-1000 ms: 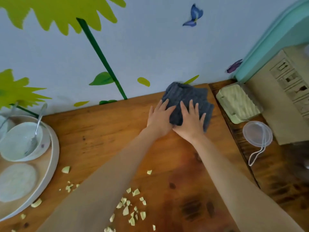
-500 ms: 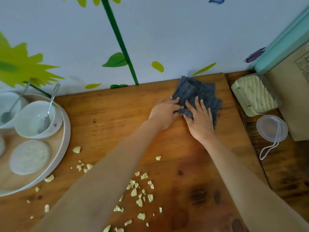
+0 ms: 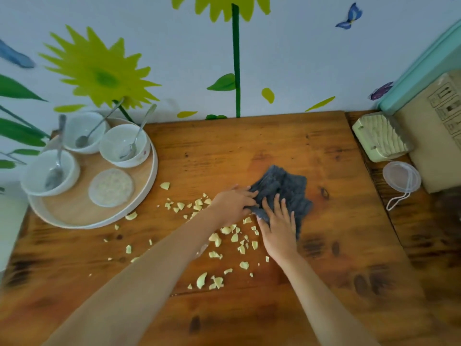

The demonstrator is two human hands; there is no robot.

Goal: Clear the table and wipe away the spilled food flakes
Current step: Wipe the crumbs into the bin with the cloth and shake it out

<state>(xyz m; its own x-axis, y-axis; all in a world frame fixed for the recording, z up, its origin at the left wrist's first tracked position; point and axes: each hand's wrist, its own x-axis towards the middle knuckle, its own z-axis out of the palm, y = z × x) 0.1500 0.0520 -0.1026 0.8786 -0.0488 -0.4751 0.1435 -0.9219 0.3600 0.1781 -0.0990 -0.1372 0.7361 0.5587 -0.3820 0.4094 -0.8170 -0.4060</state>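
Nearest the camera, two bare forearms reach forward over the wooden table [image 3: 249, 308]. Pale yellow food flakes [image 3: 217, 280] lie scattered on the boards between and around the arms, the densest patch just left of the right hand and under the left wrist, with strays running out toward the tray.

The right hand [image 3: 279, 231] lies palm down, fingers spread, pressing the near edge of a crumpled dark grey cloth [image 3: 287, 188]. The left hand [image 3: 232, 203] lies just beside it, fingers extended flat with the tips on the cloth's left edge. Neither hand pinches the cloth; both press it against the table, near the middle of the tabletop.

Further left, a round wooden tray [image 3: 147, 193] holds three white bowls [image 3: 124, 146], each with a metal spoon [image 3: 136, 138] in it, and a round clear-lidded container [image 3: 111, 187] of pale contents.

At the right, on a darker surface, lie a clear plastic lid [image 3: 401, 177] with a loop, a pale green ribbed box [image 3: 379, 141], and a cardboard box [image 3: 436, 136] printed with handling symbols too blurred to read.

Behind stands a wall [image 3: 287, 58] painted with green flowers and butterflies.
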